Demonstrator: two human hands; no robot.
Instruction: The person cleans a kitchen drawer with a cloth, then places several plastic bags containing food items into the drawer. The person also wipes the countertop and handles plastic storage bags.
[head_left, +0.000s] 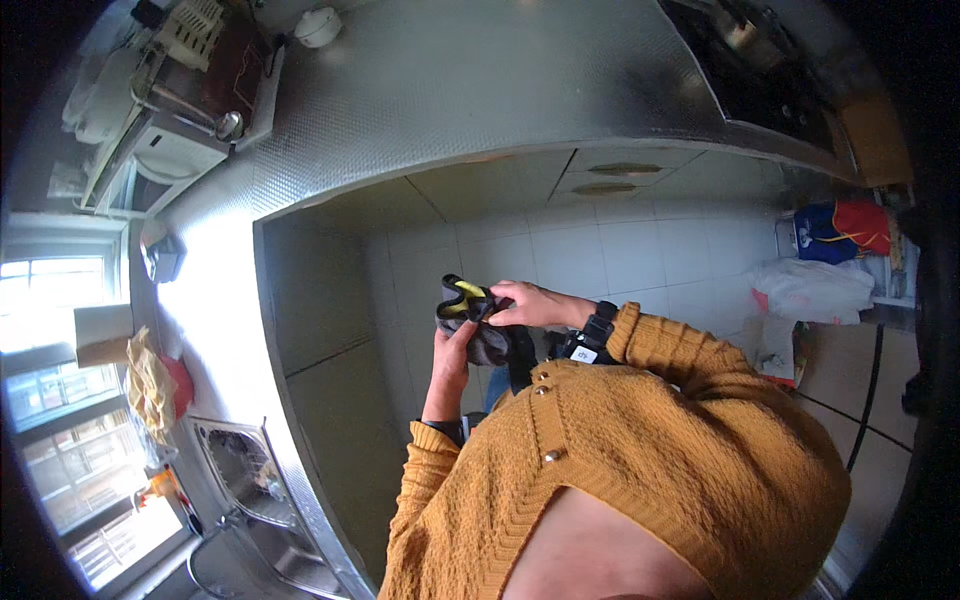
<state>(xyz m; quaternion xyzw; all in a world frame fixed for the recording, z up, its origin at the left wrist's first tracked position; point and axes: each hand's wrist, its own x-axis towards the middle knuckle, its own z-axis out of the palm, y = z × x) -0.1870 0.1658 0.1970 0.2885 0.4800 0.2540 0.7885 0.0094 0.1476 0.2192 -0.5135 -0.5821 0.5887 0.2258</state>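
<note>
Between my hands, in front of my body, is a dark grey and black cloth item (491, 346) with a black edge and a yellow lining showing at its opening. It may be a glove or a sleeve cover; its lower part is partly hidden by my body. My left hand (448, 358) grips the near-left side of the opening, thumb on the rim. From the right, my right hand (534, 303) pinches the other side of the rim. A black strapped device (598, 328) sits on my right wrist.
An L-shaped metal counter (480, 82) runs ahead and left, with a sink (259, 480) at lower left. Far right on the counter is a black cooktop (787, 97). A white plastic bag (814, 289) lies right, above the tiled floor (570, 251). A lidded white pot (319, 27) stands far left.
</note>
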